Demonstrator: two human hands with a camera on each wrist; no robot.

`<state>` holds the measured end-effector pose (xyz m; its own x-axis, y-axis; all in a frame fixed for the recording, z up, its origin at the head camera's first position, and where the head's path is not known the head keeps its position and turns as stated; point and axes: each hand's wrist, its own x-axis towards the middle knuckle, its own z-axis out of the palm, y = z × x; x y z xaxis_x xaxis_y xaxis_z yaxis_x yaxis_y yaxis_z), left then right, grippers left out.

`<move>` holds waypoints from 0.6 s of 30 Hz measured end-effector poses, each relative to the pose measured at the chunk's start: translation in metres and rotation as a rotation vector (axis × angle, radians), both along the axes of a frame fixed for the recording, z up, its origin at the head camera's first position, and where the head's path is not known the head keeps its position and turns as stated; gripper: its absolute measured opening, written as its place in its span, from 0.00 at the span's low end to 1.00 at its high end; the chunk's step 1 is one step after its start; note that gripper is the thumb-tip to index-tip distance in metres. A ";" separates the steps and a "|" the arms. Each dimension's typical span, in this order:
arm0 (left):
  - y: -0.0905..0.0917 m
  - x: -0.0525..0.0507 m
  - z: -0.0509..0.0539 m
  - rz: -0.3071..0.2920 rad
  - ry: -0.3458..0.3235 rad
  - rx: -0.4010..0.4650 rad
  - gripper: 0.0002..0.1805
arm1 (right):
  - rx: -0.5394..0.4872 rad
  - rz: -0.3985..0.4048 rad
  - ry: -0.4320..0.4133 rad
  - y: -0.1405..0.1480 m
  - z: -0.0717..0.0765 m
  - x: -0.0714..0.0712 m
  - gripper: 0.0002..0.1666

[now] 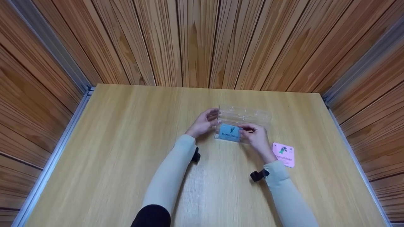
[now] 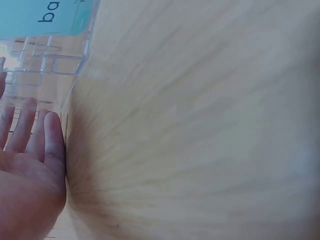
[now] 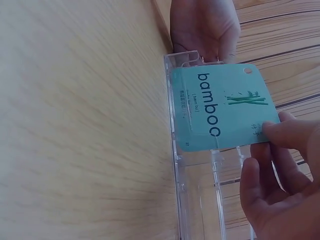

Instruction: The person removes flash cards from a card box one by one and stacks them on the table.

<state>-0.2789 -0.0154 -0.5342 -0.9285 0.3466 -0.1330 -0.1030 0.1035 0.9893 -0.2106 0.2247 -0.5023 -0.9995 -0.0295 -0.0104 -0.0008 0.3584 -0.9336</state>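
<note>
A blue-green flash card (image 1: 229, 132) printed "bamboo" leans at the front left of a clear plastic rack (image 1: 246, 116). My right hand (image 1: 256, 137) pinches the card by one edge, thumb on its printed face, as the right wrist view shows. That view has the card (image 3: 225, 112) standing tilted, its lower edge at the front of the rack. At the rack's left end is my left hand (image 1: 203, 123), its fingers loosely extended beside the clear plastic. Whether those fingers press on the rack, I cannot tell. Only a corner of the card (image 2: 60, 20) appears in the left wrist view.
A pink card (image 1: 283, 154) printed "cucumber" lies flat on the wooden table (image 1: 126, 132), right of my right wrist. Wood-plank walls (image 1: 195, 44) stand behind and at both sides. Metal rails (image 1: 56, 148) run along the table's sides.
</note>
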 end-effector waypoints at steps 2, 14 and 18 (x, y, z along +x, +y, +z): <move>0.000 0.000 0.000 -0.002 -0.003 0.004 0.34 | -0.025 -0.006 0.012 0.001 0.001 0.000 0.13; -0.003 0.010 0.025 -0.022 -0.053 0.050 0.33 | -0.129 -0.035 0.098 0.017 0.016 0.004 0.13; -0.002 0.007 0.020 -0.019 -0.032 0.045 0.32 | -0.114 -0.031 0.081 0.028 0.021 0.009 0.15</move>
